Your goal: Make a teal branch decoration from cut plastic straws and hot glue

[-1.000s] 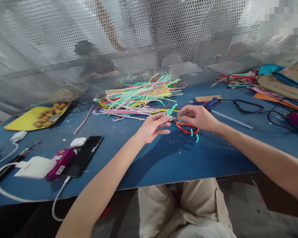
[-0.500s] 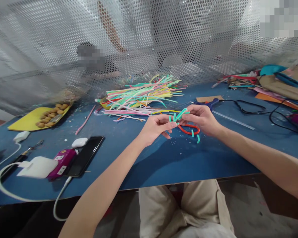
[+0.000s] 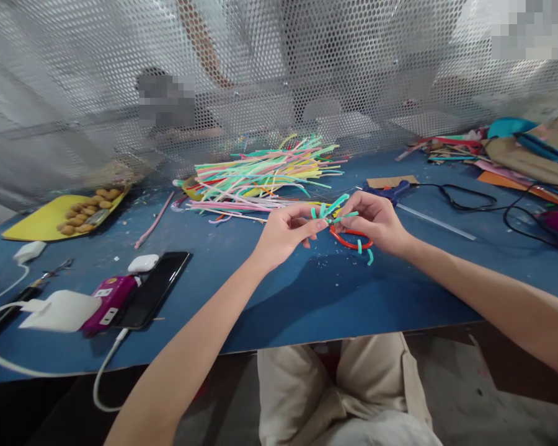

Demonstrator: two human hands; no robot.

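My left hand (image 3: 291, 230) pinches a small bunch of teal pipe cleaners (image 3: 338, 202) between thumb and fingers. From the other side my right hand (image 3: 374, 220) grips the same bunch, its fingertips closed on one strand. The pieces splay out in several directions, and their joined middle is partly covered by my fingers. Just beneath my hands lies a red loop-shaped handle (image 3: 353, 243), probably of scissors, whose other parts are hidden. Short teal offcuts (image 3: 370, 257) rest on and beside that handle.
Behind my hands lies a heap of coloured pipe cleaners (image 3: 260, 170). At right are a blue glue gun (image 3: 393, 191) and a clear glue stick (image 3: 437, 222). Leftward sit a phone (image 3: 155, 291), a purple power strip (image 3: 111, 303) and a yellow sheet (image 3: 37, 220). A perforated metal screen (image 3: 260, 74) stands behind.
The teal strands spread further apart between my hands, one now pointing toward my right hand. Both hands stay near the same spot; the view has shifted slightly.
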